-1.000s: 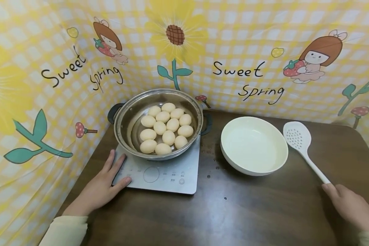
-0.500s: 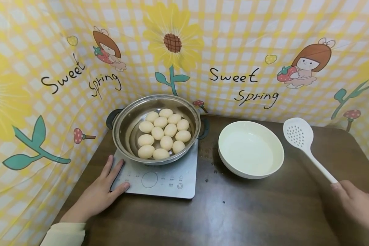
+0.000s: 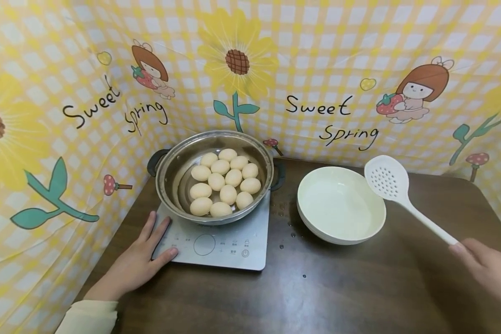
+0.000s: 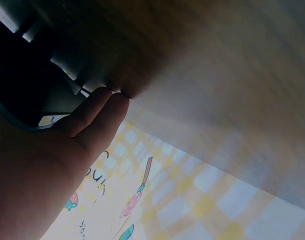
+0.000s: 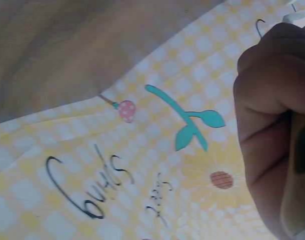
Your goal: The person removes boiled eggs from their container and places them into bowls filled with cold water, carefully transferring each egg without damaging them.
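Note:
My right hand grips the handle end of a white slotted spoon, whose perforated head is raised and overlaps the right rim of a pale cream bowl in the head view. In the right wrist view the right hand's fingers are curled tightly. My left hand rests with straight, spread fingers at the left edge of a white induction cooker. On that cooker stands a steel pot holding several pale eggs. The left wrist view shows the left hand's fingers straight at the cooker's dark side.
All this stands on a dark brown wooden table, with water drops between the pot and the bowl. Black handles stick out from the pot's sides. A yellow checked cloth with flowers and cartoon figures closes off the back and left.
The slotted spoon has been lifted off the table and moved left toward the bowl by my right hand. My left hand stays at the cooker's edge. The head view has tilted slightly.

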`<control>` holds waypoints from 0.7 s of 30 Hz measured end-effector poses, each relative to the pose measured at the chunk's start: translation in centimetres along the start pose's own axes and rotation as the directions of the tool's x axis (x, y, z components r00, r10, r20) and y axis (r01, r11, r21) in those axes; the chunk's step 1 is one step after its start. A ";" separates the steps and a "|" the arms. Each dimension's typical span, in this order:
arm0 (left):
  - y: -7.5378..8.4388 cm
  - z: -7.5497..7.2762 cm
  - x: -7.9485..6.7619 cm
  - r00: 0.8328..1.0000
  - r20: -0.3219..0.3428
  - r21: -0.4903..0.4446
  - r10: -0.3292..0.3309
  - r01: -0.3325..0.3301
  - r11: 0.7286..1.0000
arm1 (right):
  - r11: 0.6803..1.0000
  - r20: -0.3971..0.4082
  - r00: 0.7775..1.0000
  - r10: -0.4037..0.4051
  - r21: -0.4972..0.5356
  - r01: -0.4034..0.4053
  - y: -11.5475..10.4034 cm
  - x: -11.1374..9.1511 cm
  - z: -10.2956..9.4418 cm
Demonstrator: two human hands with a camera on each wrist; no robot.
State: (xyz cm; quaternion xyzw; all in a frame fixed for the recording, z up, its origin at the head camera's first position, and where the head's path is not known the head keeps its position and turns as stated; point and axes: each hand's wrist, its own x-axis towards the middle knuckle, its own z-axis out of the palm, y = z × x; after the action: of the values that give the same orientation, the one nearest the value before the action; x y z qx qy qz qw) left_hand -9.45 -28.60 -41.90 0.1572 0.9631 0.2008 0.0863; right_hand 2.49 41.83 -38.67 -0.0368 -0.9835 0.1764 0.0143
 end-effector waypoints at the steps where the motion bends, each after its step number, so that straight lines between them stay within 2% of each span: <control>1: 0.0 0.0 0.0 1.000 -0.001 -0.002 -0.001 0.001 1.000 | 1.000 -0.011 1.000 -0.013 -0.003 0.013 -0.4 0.1 -0.1; 8: 0.0 0.0 -0.1 1.000 -0.005 -0.006 0.006 -0.006 1.000 | 0.986 -0.117 0.980 -0.159 -0.061 0.153 -2.7 0.7 -0.4; 13: 0.0 0.0 -0.2 1.000 -0.006 -0.004 0.004 -0.004 1.000 | 0.978 -0.077 0.978 -0.193 -0.089 0.186 -4.1 1.3 -0.8; 16: 0.0 0.0 -0.1 1.000 -0.006 -0.001 0.004 -0.004 1.000 | 0.977 -0.094 0.975 -0.204 -0.083 0.196 -4.8 1.6 -0.9; 19: -0.1 0.0 -0.1 1.000 -0.009 0.003 0.005 -0.005 1.000 | 0.965 -0.124 0.959 -0.253 -0.104 0.241 -5.5 2.0 -1.1; 21: -0.1 0.1 -0.1 1.000 -0.013 0.005 0.008 -0.008 1.000 | 0.961 -0.108 0.959 -0.264 -0.109 0.252 -6.0 2.2 -1.2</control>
State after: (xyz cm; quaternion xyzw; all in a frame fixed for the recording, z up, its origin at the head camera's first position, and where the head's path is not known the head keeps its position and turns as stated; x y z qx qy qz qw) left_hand -9.37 -28.73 -41.99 0.1597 0.9635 0.1998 0.0787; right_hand -0.08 36.79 -35.40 0.0807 -0.9844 0.1238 0.0951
